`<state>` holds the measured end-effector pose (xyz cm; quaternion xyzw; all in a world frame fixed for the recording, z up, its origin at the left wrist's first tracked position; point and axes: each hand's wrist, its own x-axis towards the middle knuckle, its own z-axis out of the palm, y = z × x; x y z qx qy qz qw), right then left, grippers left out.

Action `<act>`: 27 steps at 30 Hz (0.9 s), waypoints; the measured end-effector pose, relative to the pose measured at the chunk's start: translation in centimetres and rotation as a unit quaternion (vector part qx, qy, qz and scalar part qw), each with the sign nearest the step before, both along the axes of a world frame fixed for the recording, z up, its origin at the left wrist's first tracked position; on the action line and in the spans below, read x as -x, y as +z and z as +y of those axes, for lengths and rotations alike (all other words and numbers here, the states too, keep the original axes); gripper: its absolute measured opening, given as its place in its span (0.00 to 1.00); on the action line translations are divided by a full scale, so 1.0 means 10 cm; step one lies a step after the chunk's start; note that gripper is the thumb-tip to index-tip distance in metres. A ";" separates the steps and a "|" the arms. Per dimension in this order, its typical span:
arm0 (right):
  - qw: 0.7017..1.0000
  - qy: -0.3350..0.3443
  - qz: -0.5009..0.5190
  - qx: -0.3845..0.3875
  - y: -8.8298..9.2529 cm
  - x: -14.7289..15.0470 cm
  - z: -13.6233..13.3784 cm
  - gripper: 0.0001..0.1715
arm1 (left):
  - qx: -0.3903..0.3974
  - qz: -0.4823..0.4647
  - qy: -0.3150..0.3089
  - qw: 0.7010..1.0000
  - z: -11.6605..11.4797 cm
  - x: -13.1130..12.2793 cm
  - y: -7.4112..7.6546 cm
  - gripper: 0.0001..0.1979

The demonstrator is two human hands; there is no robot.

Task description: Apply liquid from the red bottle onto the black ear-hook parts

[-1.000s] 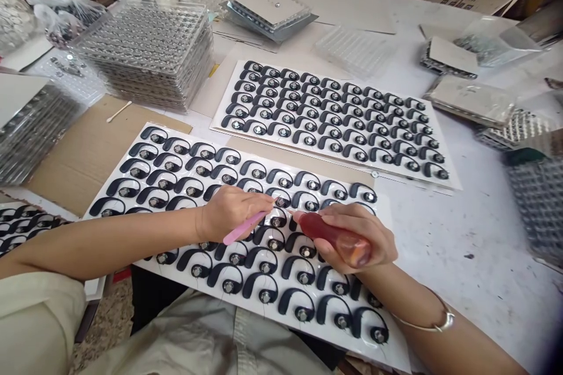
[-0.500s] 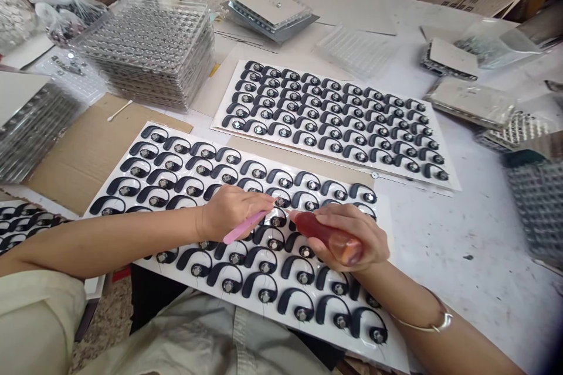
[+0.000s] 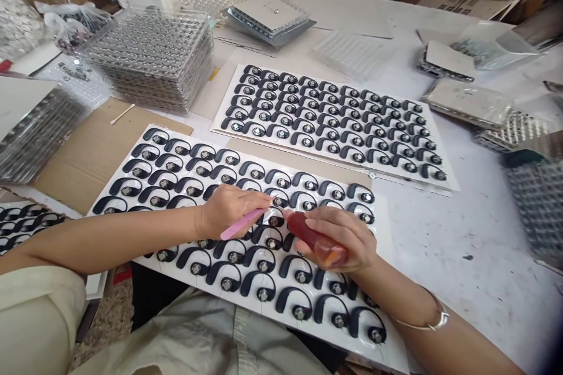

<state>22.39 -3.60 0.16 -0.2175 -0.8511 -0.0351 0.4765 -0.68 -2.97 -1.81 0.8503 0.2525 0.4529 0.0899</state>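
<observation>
My left hand (image 3: 226,211) is closed around a slim pink tool (image 3: 241,224) that looks like tweezers, its tip hidden by my fingers. My right hand (image 3: 349,237) wraps round a red, see-through squeeze bottle (image 3: 310,235), tilted with its narrow end toward my left fingertips. Both hands hover over the near white board (image 3: 398,337), which bears rows of black hook-shaped pieces (image 3: 226,284), each with a round silvery stone at one end. Between the two hands lies one such piece (image 3: 276,221). Whether the bottle touches it I cannot tell.
Behind lies a second white board (image 3: 446,179) with similar black pieces. A tall stack of clear trays (image 3: 149,53) stands back left, beside cardboard (image 3: 79,155) with a cotton swab (image 3: 123,113). More packs (image 3: 468,102) sit at the right.
My right hand and the red bottle have shifted slightly left. My left hand with the pink tool has barely moved. The view has tilted up a little.
</observation>
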 end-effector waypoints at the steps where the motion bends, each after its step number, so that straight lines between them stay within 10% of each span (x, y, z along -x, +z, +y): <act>1: 1.000 -0.002 -0.002 -0.003 0.00 0.00 -0.01 0.16 | 0.008 -0.006 0.002 1.000 0.00 0.00 0.01 0.06; 8: 1.000 0.018 -0.016 -0.004 -0.01 0.01 -0.01 0.18 | 0.232 -0.084 0.069 0.967 0.03 0.00 0.40 0.04; 12: 0.981 0.075 0.158 0.083 -0.01 0.00 0.12 0.09 | 0.344 -0.041 0.134 0.928 0.13 0.04 0.68 0.04; 19: 0.849 -0.019 0.459 0.261 0.25 -0.27 0.51 0.09 | 0.001 0.105 -0.016 0.994 0.25 0.02 0.41 0.06; 27: 0.909 -0.112 0.327 0.233 0.20 0.03 0.54 0.06 | -0.198 0.232 -0.006 0.952 0.24 -0.14 0.23 0.06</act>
